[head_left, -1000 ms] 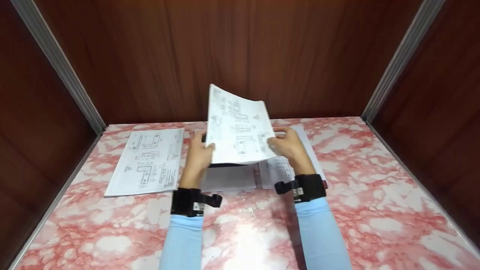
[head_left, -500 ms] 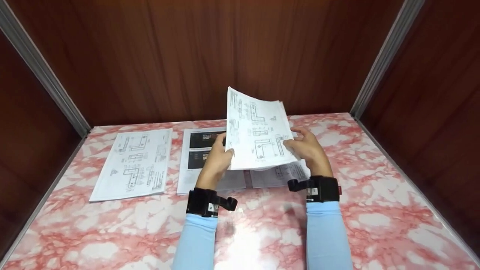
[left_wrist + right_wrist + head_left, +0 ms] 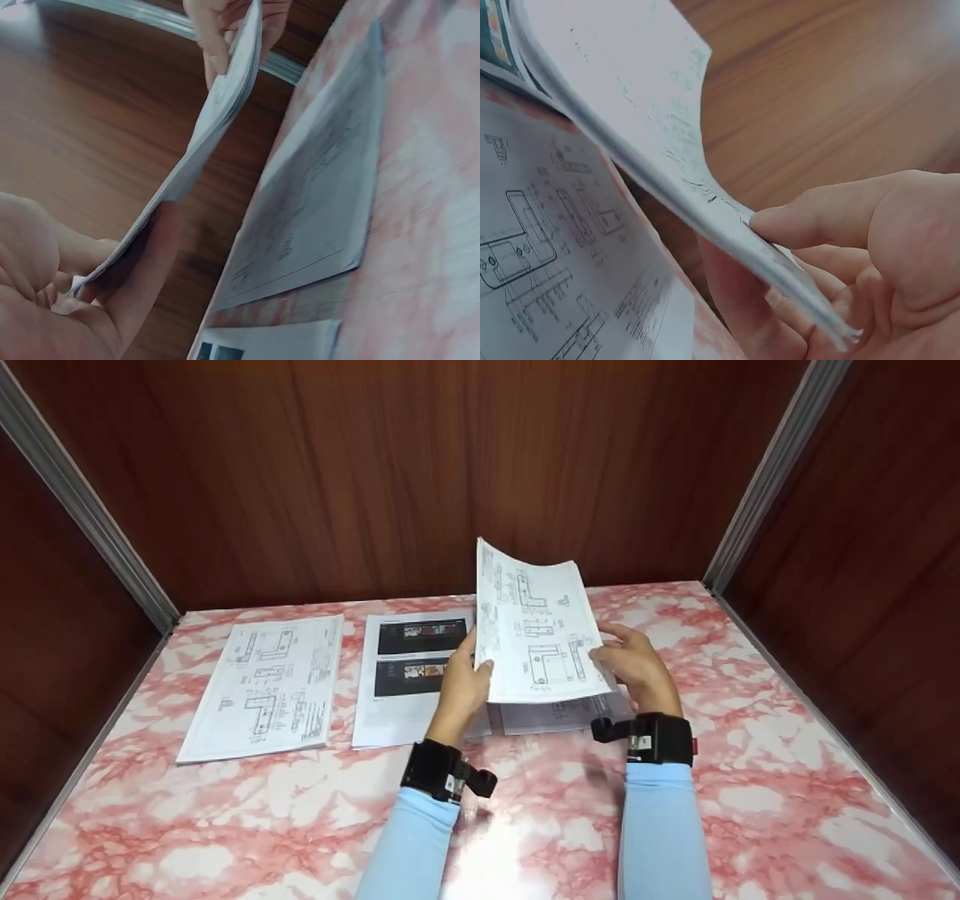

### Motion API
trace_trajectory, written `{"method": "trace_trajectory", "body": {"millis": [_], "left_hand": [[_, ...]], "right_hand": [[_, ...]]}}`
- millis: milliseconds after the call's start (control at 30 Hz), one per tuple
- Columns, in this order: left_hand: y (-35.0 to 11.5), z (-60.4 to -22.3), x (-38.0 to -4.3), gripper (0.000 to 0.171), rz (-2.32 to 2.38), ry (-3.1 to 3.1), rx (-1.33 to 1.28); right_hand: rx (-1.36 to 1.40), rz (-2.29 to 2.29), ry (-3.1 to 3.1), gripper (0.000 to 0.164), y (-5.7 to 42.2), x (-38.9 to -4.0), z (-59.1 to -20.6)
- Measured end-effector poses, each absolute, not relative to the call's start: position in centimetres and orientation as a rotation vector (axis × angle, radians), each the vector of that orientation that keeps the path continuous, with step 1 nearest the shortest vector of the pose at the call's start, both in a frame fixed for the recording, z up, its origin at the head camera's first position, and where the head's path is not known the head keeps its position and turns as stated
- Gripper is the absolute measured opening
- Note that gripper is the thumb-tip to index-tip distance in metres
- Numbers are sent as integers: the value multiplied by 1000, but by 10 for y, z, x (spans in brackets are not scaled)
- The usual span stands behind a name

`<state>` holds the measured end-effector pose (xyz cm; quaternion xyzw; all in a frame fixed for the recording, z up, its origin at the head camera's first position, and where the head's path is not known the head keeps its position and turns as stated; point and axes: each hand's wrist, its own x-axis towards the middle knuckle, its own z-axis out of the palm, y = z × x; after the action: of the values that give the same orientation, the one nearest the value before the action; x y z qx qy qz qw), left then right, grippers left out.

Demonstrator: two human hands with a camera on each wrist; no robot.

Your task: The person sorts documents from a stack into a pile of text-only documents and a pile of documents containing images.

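A thin stack of paper sheets [image 3: 540, 637] printed with technical drawings is held up above the table, tilted and bowed across its width. My left hand [image 3: 463, 686] grips its left edge, thumb on top and fingers beneath. On the opposite edge my right hand [image 3: 634, 660] pinches the stack between thumb and fingers. In the right wrist view the layered edge of the sheets [image 3: 682, 202] runs into the right hand [image 3: 832, 262]. The left wrist view shows the left hand [image 3: 82, 277] round the near end of the bent stack [image 3: 180, 172].
Below lies another drawing stack [image 3: 559, 718], partly hidden by the held sheets. Left of it is a stack with dark printed pictures [image 3: 405, 712], then a further drawing stack [image 3: 262, 686]. All rest on a red-and-white marbled table [image 3: 225, 825] enclosed by brown wood panels [image 3: 375, 472].
Both hands have moved rightward with the held stack, off the picture-printed stack and over the right-hand one. The view has also shifted slightly. The grip on both edges stays.
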<state>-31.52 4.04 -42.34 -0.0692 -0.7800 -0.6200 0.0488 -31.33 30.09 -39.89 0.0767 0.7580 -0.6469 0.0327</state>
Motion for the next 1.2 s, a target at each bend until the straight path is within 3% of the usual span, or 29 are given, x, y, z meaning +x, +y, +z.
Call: {"method": "trace_trajectory", "body": {"millis": [533,1200], "left_hand": [[55,-438,-313,67,-1757,-2407,-241],[58,-447,-309,24,-1543,-2678,-230]], "right_hand": [[356,-2161,2153,82,314,-313,-415],[356,-2033,2238,77,324,-316,-440]]}}
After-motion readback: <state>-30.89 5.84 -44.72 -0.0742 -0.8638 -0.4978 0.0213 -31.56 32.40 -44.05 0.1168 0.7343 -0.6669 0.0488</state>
